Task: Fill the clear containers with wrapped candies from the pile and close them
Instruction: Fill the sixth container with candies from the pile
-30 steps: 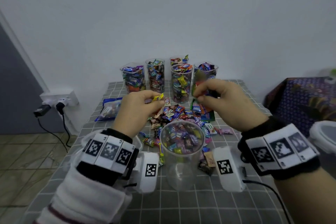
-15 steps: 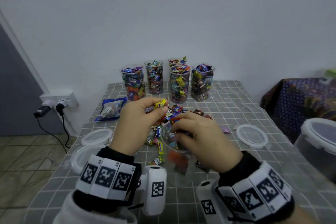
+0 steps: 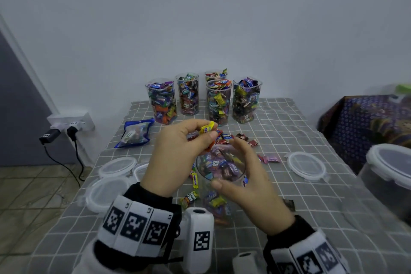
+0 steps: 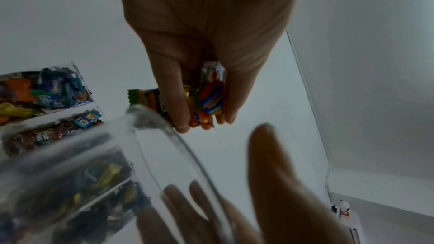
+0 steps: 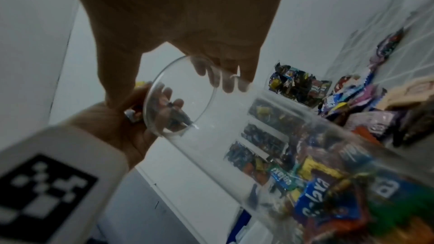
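A clear container point(image 3: 222, 177), partly filled with wrapped candies, stands at the middle of the table. My right hand point(image 3: 231, 163) grips its rim, thumb on the near side and fingers on the far side; the right wrist view shows the fingers over the rim point(image 5: 180, 96). My left hand point(image 3: 206, 133) hovers just above and left of the mouth, pinching several candies point(image 4: 209, 99), a yellow one point(image 3: 208, 128) on top. The loose candy pile point(image 3: 229, 138) lies right behind the container.
Several filled lidless containers point(image 3: 219, 100) stand at the back. Round lids lie at the right point(image 3: 306, 165) and left point(image 3: 116, 165). A blue candy bag point(image 3: 134, 133) is at back left. A large lidded tub point(image 3: 389, 176) stands off the right edge.
My right hand came down from the back, passed over the container's mouth without its candies, and now grips the rim. My left hand moved its candies closer over the mouth.
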A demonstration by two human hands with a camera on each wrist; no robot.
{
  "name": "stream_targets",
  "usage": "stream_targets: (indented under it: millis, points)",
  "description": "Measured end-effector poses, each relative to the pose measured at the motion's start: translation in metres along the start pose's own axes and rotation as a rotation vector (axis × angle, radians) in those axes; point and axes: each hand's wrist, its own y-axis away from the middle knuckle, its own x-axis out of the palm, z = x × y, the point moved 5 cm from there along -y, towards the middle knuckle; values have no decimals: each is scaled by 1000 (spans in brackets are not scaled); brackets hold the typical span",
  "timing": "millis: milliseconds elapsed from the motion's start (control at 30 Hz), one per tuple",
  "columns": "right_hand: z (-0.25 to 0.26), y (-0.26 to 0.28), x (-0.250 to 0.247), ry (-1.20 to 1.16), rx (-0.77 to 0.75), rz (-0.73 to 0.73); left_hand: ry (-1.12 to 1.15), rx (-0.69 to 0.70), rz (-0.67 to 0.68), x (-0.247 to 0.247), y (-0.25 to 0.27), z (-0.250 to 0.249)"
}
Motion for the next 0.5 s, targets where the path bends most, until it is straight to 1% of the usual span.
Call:
stream_targets:
  millis: [100,200,367,500]
  points:
    - [-10,1,6,-93,28,-1,16,14,8,1,3,-6]
    - [-14,2,7,-120,24,-27,25,30,44,6,4,-10]
    - [-10,5,5,-181,-42,-70,-2,-49,176,18,7,-1]
    - [-9,6,2,-210,-70,-76,-32,-53,231,25,9,3]
